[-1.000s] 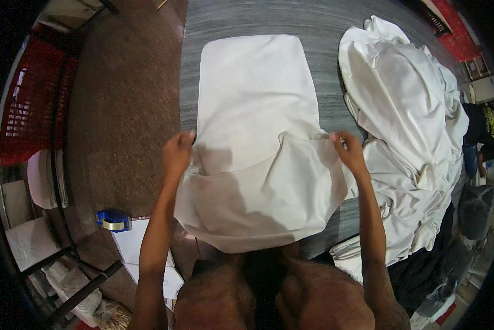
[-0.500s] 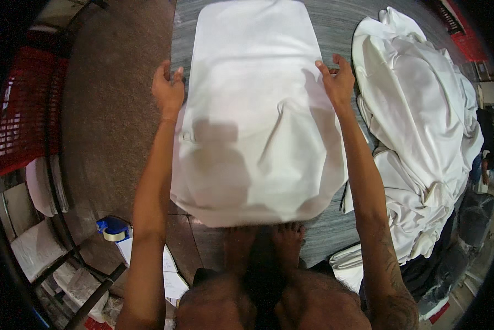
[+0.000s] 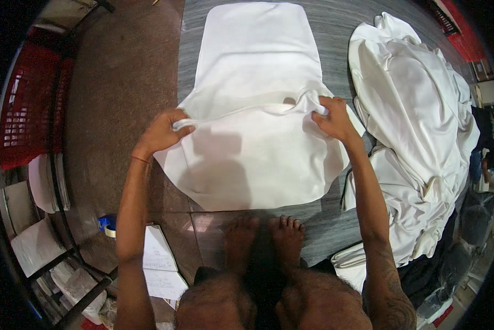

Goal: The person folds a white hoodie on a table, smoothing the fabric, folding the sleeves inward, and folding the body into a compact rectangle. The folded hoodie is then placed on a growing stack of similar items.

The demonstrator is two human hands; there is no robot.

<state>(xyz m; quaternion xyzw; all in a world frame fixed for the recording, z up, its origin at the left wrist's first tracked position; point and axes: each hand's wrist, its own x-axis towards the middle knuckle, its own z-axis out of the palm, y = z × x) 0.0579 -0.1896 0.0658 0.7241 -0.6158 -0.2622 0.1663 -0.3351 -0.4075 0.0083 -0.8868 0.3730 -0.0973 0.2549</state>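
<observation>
A white cloth lies spread in front of me, its far part narrow with rounded corners and its near part wider. My left hand pinches the cloth at its left side between thumb and fingers. On the right side, my right hand grips a bunched bit of the same cloth. Between the two hands runs a raised fold across the cloth. The cloth's near edge lies just beyond my bare feet.
A big crumpled heap of white fabric lies to the right. At lower left are an open notebook and a blue tape dispenser. A red plastic crate and a dark metal rack stand at far left. Plastic-wrapped bundles sit at right.
Both hands, open beside the cloth before, have come nearer to me and closed on its sides. A fold has risen between them, and the near part has spread wider.
</observation>
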